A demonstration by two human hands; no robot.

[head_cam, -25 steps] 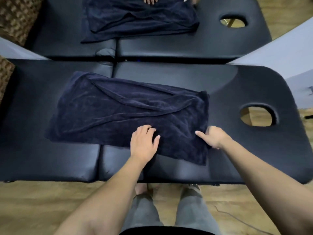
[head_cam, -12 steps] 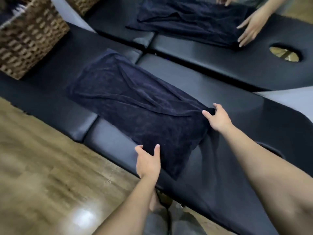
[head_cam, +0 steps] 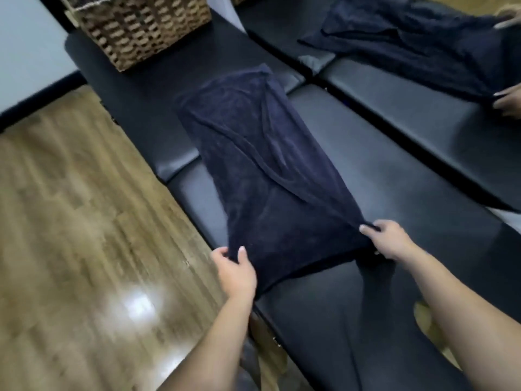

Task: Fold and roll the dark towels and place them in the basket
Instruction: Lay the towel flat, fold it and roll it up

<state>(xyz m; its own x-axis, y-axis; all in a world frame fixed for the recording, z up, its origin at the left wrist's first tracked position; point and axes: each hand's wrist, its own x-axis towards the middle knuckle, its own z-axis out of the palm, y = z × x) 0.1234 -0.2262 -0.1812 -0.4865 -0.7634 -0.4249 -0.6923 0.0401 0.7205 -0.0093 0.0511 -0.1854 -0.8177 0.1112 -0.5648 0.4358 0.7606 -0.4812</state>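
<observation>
The dark towel lies lengthwise on the black padded tabletop, folded into a long band that runs from about 12 o'clock down to 6 o'clock in the view, with several ridges and creases running along it. Its near end is lifted slightly off the padding. The left hand, at about 7 o'clock from the towel's middle, has its grip closed on the near left corner, thumb on top and fingers curled under the edge. The right hand, at about 4 o'clock, pinches the near right corner, the cloth bunched between thumb and fingers; its grip is likewise closed on the towel. Both forearms reach in from the bottom edge.

At 11 o'clock from the towel, a woven basket stands on the far end of the same tabletop, well apart from the towel's far end. What it holds cannot be told from here.

At 1 to 2 o'clock, a second padded tabletop sits just beside the first, and a second dark towel is spread on it. Another person's hand at the right edge holds that towel's near edge. Wooden floor fills the 8 to 9 o'clock side; the picture is somewhat blurred.
</observation>
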